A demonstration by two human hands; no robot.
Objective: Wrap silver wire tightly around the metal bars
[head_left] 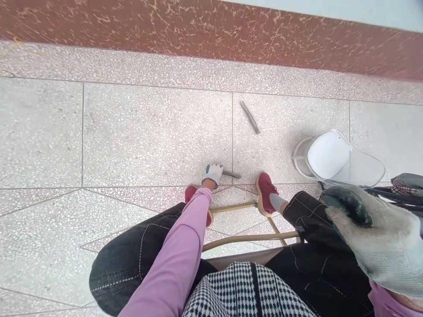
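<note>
I sit on a stool and look down at a speckled tile floor. My left hand (pixel 213 173), in a white and green work glove on a lilac sleeve, reaches down between my feet and closes on a short grey metal rod (pixel 231 175) lying on the floor. My right hand (pixel 370 233), in a worn grey glove with dark fingertips, rests near my right knee with fingers curled and nothing visible in it. A second grey metal rod (pixel 250 117) lies on the floor further away, apart from both hands.
A white helmet with a clear face shield (pixel 337 159) lies on the floor at the right, with dark items (pixel 406 187) beside it. Red shoes (pixel 265 193) flank the stool's tan metal frame (pixel 251 237). A reddish marble skirting (pixel 211 31) runs along the far wall.
</note>
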